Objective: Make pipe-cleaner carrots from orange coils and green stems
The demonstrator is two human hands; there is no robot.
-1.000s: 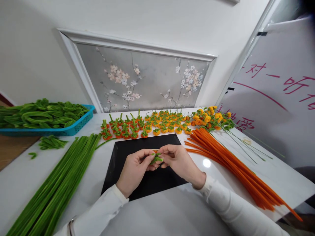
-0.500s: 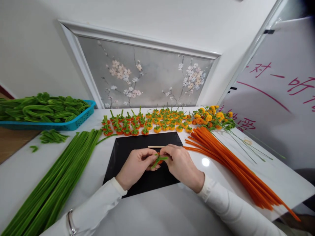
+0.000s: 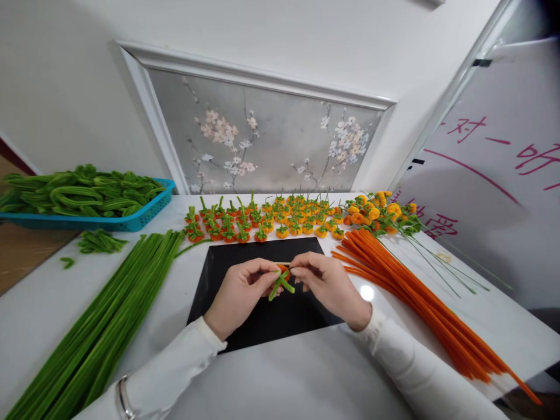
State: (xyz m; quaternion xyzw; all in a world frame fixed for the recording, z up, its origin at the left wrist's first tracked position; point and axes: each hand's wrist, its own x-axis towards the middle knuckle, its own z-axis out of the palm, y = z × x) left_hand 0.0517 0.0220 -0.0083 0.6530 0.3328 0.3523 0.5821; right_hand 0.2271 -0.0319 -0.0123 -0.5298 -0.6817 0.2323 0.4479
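While the left hand point(image 3: 240, 293) pinched the small green-and-orange piece point(image 3: 281, 284) above the black mat point(image 3: 266, 332), the right hand's point(image 3: 333, 287) fingertips nearly met beside it; fuzzy and light, it seemed bendable, best gripped centrally.

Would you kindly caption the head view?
Left hand pinching a small orange-and-green piece, right hand close by, above a black board, orange strands alongside.

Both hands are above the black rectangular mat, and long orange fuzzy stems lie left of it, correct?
Not the side: in the head view, the long orange fuzzy stems lie right of the black rectangular mat. Left hand and right hand are above it.
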